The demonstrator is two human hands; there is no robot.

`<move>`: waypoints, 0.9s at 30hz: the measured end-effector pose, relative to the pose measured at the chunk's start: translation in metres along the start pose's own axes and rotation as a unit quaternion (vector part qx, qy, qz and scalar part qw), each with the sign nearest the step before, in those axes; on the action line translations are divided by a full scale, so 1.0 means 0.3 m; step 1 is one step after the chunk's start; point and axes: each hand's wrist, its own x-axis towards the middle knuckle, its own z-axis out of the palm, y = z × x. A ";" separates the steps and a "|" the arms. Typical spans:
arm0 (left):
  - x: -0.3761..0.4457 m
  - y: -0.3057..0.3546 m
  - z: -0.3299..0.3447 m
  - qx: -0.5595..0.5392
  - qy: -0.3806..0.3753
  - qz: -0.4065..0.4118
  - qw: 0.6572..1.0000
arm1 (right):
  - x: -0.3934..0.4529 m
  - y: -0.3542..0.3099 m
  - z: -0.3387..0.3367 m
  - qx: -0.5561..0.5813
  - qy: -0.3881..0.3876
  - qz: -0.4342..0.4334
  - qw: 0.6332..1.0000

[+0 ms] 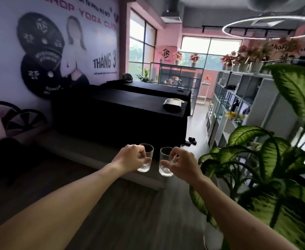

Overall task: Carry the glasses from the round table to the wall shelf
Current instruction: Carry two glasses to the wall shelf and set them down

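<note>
I hold two clear empty drinking glasses out in front of me, upright and side by side. My left hand [132,156] grips the left glass [146,159] from its left side. My right hand [181,163] grips the right glass [165,164] from its right side. Both arms are stretched forward at mid-height above the wooden floor. A white open shelf unit [238,105] runs along the right side of the room. No round table shows in this view.
Two black-draped tables [122,109] stand ahead against the poster wall, with a low grey platform [97,150] in front. A large leafy potted plant [274,159] crowds the right. A floor aisle [197,127] runs between tables and shelves.
</note>
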 end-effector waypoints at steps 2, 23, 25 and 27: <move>0.107 -0.058 0.002 0.000 -0.001 0.003 1.000 | 0.109 0.008 0.039 -0.003 -0.002 -0.006 1.000; 1.025 -0.722 -0.137 0.030 0.027 -0.057 0.998 | 1.194 -0.010 0.586 0.027 -0.044 -0.025 0.998; 1.102 -0.785 -0.144 0.039 0.029 -0.065 0.997 | 1.287 -0.005 0.644 0.029 -0.054 -0.031 0.998; 1.190 -0.849 -0.157 0.046 0.034 -0.076 0.995 | 1.404 -0.003 0.698 0.039 -0.060 -0.037 0.997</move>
